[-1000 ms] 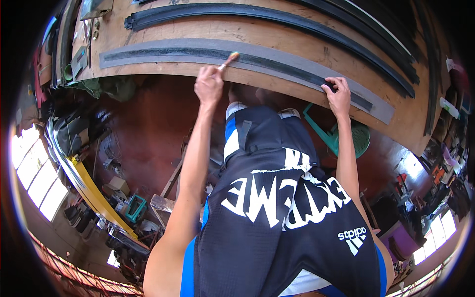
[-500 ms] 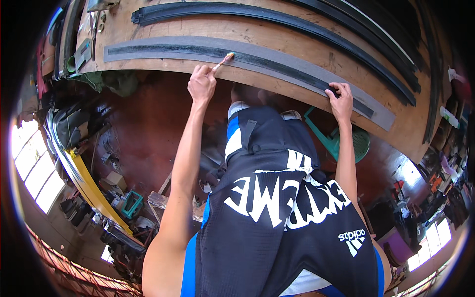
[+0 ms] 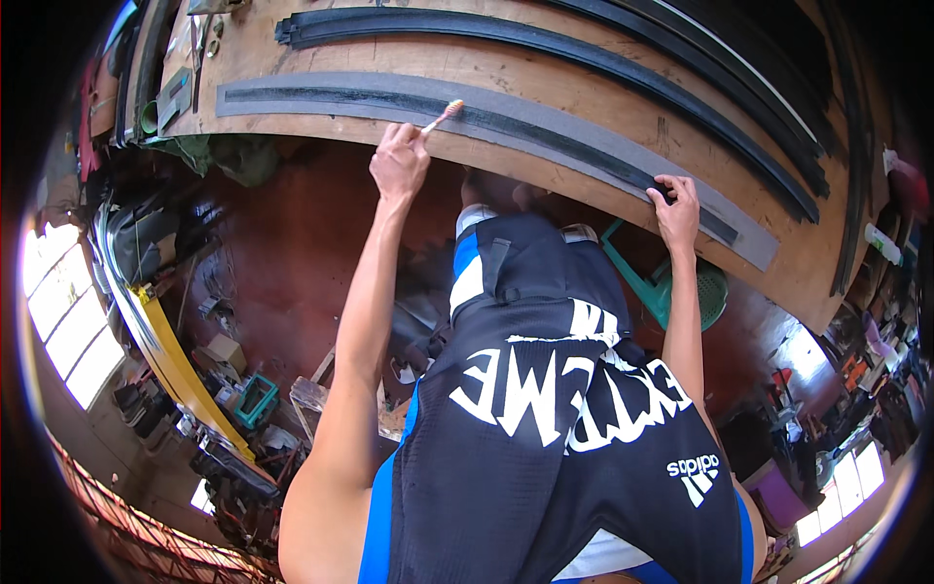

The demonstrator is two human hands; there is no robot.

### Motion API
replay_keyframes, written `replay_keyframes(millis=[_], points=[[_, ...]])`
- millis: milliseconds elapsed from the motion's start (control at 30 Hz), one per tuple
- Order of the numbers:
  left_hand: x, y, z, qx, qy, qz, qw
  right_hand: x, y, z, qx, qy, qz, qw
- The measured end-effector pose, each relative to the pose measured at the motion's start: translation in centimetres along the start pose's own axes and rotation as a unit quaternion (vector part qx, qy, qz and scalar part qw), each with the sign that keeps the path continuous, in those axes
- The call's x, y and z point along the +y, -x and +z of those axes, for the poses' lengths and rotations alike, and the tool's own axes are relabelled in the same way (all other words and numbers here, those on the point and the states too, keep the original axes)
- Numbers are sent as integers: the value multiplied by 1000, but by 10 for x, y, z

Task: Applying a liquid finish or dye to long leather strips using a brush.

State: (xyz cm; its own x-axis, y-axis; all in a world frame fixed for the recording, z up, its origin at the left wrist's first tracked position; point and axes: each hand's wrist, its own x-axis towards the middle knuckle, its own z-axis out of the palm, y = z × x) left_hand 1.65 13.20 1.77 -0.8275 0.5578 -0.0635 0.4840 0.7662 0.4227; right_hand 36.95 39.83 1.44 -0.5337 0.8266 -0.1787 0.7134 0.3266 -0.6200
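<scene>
Along the near edge of a wooden table (image 3: 248, 60), head view: gripping a brush (image 3: 440, 116) in the left hand (image 3: 400, 161), with fingers curled round it, bristles (image 3: 454, 105) over a dark strip (image 3: 545, 132). Touching strip farther right with the right hand (image 3: 676, 207), by thumb and fingertips set close; cannot tell pinch from press. Lengthwise on a grey band (image 3: 757, 251); probably light, bendy, perhaps tacky; best taken by outer edges.

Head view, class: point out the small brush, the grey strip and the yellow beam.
Small brush (image 3: 444, 117), head view: handle, just below the bristles.
Grey strip (image 3: 525, 111), head view: bare upper margin.
Yellow beam (image 3: 193, 378), head view: midway along it.
</scene>
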Motion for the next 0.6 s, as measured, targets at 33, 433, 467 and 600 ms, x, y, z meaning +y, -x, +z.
replay_keyframes(millis=[33, 433, 467, 600], points=[[10, 8, 6, -7, 25, 5, 1000, 0, 0, 0, -6, -2, -2, 1000], [14, 17, 7, 4, 36, 12, 999, 0, -1, 0, 0, 5, 2, 1000], [32, 27, 17, -8, 39, 28, 999, 0, -1, -1, -3, 2, -4, 1000], [93, 63, 60, -74, 105, 82, 988, 0, -2, -2, -11, 0, 5, 1000]])
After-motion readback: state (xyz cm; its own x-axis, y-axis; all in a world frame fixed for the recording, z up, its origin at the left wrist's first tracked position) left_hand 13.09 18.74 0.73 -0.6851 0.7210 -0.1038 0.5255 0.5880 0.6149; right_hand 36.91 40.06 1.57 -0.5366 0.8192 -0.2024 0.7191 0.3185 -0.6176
